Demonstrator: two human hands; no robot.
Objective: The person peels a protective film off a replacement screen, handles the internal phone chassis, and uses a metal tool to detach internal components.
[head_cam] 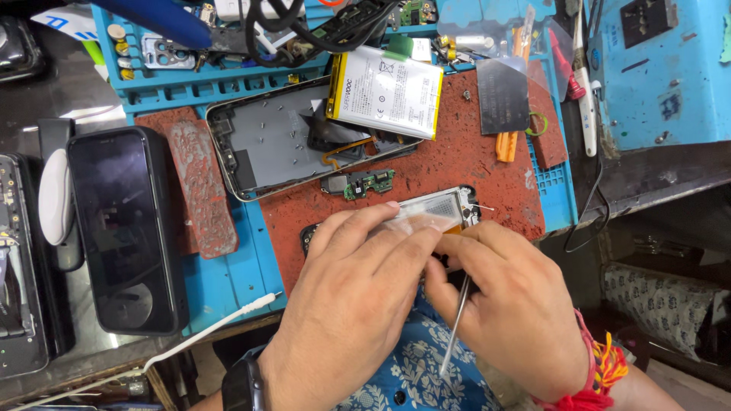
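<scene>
A small phone part with a clear film is pinched by the curled fingers of the left hand on the red mat. It is also touched by the right hand, closed around metal tweezers. At eleven o'clock from the hands, a small green circuit board is seen, then an opened phone body with a white battery laid across it. At nine o'clock a black phone is laid.
</scene>
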